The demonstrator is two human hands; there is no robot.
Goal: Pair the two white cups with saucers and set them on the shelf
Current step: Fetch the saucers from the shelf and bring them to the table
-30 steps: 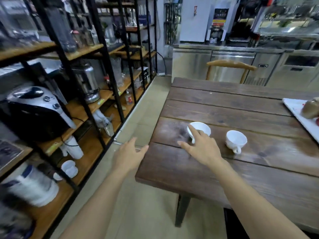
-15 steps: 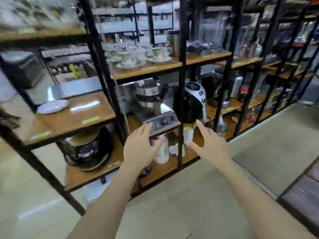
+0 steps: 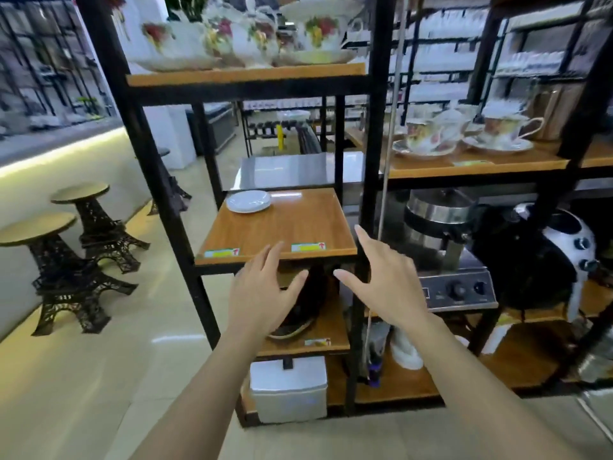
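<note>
A small stack of white saucers (image 3: 248, 201) lies at the back left corner of a wooden shelf board (image 3: 292, 224) in a black metal rack. My left hand (image 3: 262, 293) hovers open just below and in front of that board's front edge. My right hand (image 3: 381, 277) is open too, fingers spread, at the board's front right corner beside a black upright post. Neither hand holds anything. The two white cups are out of view.
Floral cups and saucers (image 3: 464, 134) fill the shelf to the right, and floral teaware (image 3: 252, 31) the top shelf. Steel and black appliances (image 3: 464, 254) sit lower right. A white box (image 3: 288, 388) stands on the bottom shelf. Two black tower-shaped stools (image 3: 76, 227) stand at the left.
My view has swung from the wooden table with the two white cups to the rack and moved closer. Both hands stay empty and now reach toward the shelf with the saucers.
</note>
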